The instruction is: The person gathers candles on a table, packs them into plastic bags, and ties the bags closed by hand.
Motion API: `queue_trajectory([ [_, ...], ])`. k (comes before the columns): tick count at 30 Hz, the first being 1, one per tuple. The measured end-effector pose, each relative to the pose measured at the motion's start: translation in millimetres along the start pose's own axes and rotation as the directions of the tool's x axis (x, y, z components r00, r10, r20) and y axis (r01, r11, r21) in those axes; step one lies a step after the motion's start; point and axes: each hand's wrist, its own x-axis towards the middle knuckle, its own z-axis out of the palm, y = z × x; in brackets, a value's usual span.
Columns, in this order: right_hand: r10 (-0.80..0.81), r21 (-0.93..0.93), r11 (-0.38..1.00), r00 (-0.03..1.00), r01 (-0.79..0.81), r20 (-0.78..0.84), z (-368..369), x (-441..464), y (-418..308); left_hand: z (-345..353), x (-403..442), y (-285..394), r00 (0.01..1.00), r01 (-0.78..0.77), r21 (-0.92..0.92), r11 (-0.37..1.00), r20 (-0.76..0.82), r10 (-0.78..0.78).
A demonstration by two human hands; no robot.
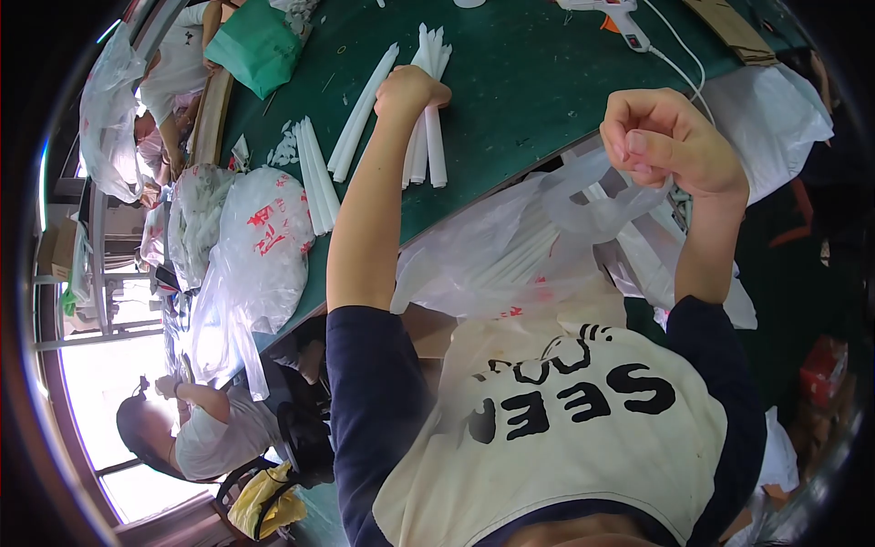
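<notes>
My left hand (410, 91) is closed around a bundle of long white pointed sticks (427, 146), like taper candles, on the green table. Just left of that hand lies another group of the white sticks (363, 114), with a third group (315, 178) nearer the table edge. My right hand (670, 141) is raised beyond the table's front edge, its fingers curled in toward the thumb. What it holds, if anything, is hidden. Directly below it is the handle of a clear plastic bag (474, 242), which has more white sticks inside and lies across my lap.
A white glue gun (624, 23) with a cord is at the table's far right. Small white scraps (284, 146) and a green bag (253, 47) lie to the left. Stuffed plastic bags (264, 237) line the left edge. A seated person (228, 424) and other people work at left.
</notes>
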Motion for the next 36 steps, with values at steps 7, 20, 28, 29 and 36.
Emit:
queue_trajectory([
  [7, -0.031, -0.013, 0.999, 0.999, 0.031, 0.015, -1, 2, 4, -23, -29, -2, 0.998, -0.054, 0.031, 0.998, 0.03, 0.053],
  [20, -0.038, -0.018, 0.999, 0.999, 0.038, 0.023, 4, 1, 0, -15, -25, -2, 0.988, -0.142, 0.099, 0.985, -0.041, 0.147],
  [28, -0.063, 0.015, 0.998, 0.995, 0.062, 0.078, -1, 1, 3, -12, -37, 2, 0.98, -0.136, 0.122, 0.983, -0.125, 0.152],
  [29, -0.06, 0.014, 0.998, 0.996, 0.06, 0.071, -1, 1, 3, -13, -38, 3, 0.983, -0.134, 0.12, 0.984, -0.107, 0.147],
  [36, -0.017, -0.003, 1.0, 1.0, 0.017, 0.021, 2, 4, -1, -12, -43, -1, 0.964, -0.14, 0.125, 0.982, -0.21, 0.164],
])
